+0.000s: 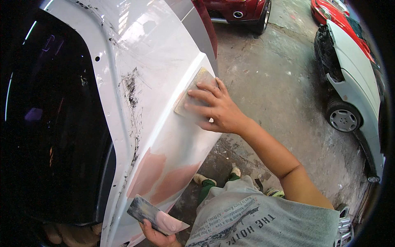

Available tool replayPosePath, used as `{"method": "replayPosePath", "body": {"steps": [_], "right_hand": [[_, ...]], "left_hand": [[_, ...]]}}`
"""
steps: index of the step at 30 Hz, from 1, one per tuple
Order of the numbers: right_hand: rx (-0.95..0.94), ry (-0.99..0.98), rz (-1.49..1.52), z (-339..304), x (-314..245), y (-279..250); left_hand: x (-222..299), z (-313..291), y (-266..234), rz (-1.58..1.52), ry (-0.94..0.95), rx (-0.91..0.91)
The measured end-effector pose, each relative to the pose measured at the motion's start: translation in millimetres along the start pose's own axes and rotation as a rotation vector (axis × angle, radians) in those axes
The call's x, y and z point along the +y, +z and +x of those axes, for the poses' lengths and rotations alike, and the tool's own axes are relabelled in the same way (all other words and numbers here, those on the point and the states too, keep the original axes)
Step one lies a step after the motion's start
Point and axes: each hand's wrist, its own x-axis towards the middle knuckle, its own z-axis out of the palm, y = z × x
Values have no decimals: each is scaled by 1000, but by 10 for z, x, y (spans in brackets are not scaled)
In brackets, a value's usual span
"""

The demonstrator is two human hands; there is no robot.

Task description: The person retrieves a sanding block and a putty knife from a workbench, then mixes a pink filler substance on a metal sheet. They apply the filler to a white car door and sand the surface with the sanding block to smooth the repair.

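A white car body panel (164, 53) stretches along my left side, with pink body filler patches (175, 181) on its lower part. My right hand (220, 109) presses a flat beige-grey filler spreader (199, 78) against the panel's raised crease, fingers laid over it; motion smears the fingertips. Low in view, my left hand (156, 238) grips a dark flat filler board (142, 210) by its edge. Soft pink filler (168, 223) sits on the board's right end, close to the panel.
A dark window opening (53, 123) fills the left side. Black smudges (131, 88) mark the panel's inner edge. Beyond the concrete floor (271, 78) stand a dark red vehicle (242, 10), a bright red car (325, 12) and a pale car (358, 61) with its front end exposed.
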Motion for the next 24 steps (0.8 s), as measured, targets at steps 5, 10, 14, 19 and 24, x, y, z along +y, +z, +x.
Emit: {"method": "replayPosePath", "body": {"steps": [5, 10, 14, 19, 24], "right_hand": [[57, -5, -19, 89, 78, -7], [0, -7, -14, 17, 131, -25], [74, -4, -15, 86, 175, -59], [53, -7, -39, 34, 309, 15], [76, -15, -28, 92, 308, -50]], "left_hand": [[42, 32, -93, -414, -564, 232], [110, -15, -20, -344, -511, 249], [49, -69, -83, -355, -491, 179], [-71, -142, -179, -122, -274, 65], [94, -74, -68, -452, -541, 244]]}}
